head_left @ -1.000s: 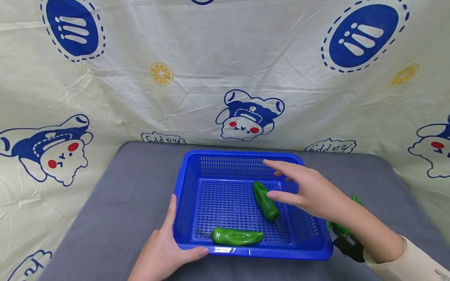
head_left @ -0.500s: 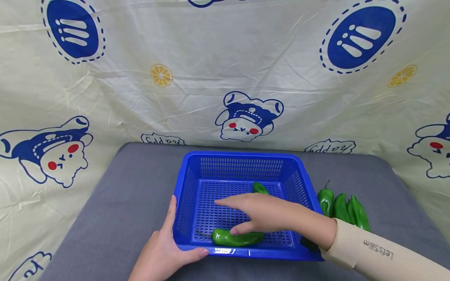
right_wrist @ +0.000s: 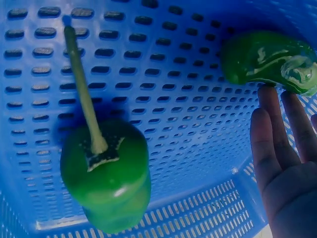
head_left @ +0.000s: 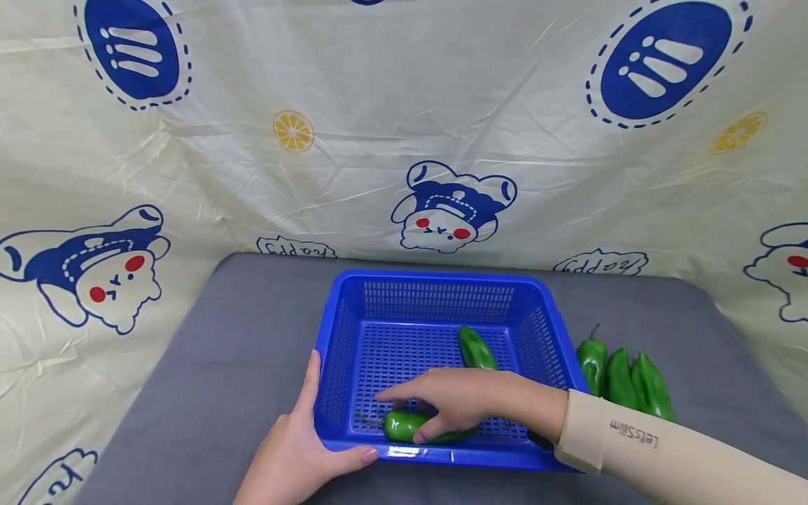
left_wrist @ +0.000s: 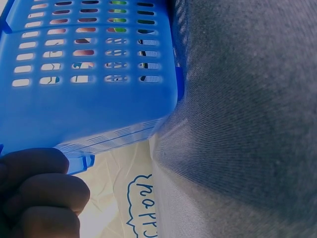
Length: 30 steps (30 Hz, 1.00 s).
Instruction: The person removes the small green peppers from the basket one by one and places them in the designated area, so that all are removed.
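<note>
A blue plastic basket [head_left: 442, 275] sits on the table. My left hand [head_left: 297, 442] grips its front left corner, thumb on the front rim and index finger along the left side; in the left wrist view its curled fingers lie against the basket's wall. Inside, a green pepper [head_left: 399, 425] lies along the front, stem to the left. My right hand [head_left: 463, 396] reaches over it, thumb at the near side and fingers extended beyond. In the right wrist view the fingertips are at this pepper. A second green pepper [head_left: 476, 348] lies farther back, partly covered by the hand.
Several green peppers [head_left: 621, 379] lie on the grey tabletop [head_left: 271, 315] right of the basket, partly behind the right sleeve [head_left: 669, 442]. A dark object by the right wrist is mostly hidden. A printed cloth [head_left: 353, 189] hangs behind the table.
My right hand has come down from above the basket's right side to the front pepper, uncovering the peppers outside. The left hand stays on the basket corner.
</note>
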Motion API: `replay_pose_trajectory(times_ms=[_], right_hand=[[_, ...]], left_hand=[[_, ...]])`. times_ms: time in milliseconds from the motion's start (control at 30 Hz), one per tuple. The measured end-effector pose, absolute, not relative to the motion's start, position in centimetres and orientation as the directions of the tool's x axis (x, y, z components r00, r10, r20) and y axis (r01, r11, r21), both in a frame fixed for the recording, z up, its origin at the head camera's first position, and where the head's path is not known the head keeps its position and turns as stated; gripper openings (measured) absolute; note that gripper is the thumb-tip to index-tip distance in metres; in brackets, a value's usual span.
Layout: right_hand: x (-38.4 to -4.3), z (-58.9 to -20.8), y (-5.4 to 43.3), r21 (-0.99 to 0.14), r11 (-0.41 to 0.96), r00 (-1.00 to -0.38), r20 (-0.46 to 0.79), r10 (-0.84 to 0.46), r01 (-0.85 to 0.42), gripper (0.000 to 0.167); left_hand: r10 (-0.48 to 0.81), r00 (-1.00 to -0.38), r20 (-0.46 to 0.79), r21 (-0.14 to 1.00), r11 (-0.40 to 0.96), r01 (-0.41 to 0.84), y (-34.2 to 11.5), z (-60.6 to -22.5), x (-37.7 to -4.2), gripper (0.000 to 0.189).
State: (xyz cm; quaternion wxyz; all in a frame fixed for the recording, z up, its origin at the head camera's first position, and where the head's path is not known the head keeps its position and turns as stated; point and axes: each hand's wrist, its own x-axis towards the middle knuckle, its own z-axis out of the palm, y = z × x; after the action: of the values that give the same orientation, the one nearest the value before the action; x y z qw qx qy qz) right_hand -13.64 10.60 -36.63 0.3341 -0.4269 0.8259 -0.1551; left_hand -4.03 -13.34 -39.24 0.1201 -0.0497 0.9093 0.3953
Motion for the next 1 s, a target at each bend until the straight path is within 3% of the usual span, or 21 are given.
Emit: replay_pose_trajectory(times_ms=[400, 633, 1000], right_hand=[[-13.92, -37.25, 11.02, -0.529, 0.571, -0.357, -0.456, -0.815, -0.628, 0.071], [-14.26, -37.29, 10.98, -0.497, 0.568, -0.310, -0.509, -0.803, -0.657, 0.084], [-14.32, -37.37, 10.89, -0.464, 0.631, -0.319, -0.585, -0.745, -0.622, 0.099]], left_hand=[[-0.003, -0.975, -0.224, 0.692, 0.703, -0.161, -13.34, -39.14, -3.89, 0.145], [-0.003, -0.970, -0.242, 0.686, 0.707, -0.173, -13.32, -39.24, -4.02, 0.145], [0.001, -0.970, -0.242, 0.691, 0.702, -0.172, -13.32, -39.24, -4.01, 0.145]])
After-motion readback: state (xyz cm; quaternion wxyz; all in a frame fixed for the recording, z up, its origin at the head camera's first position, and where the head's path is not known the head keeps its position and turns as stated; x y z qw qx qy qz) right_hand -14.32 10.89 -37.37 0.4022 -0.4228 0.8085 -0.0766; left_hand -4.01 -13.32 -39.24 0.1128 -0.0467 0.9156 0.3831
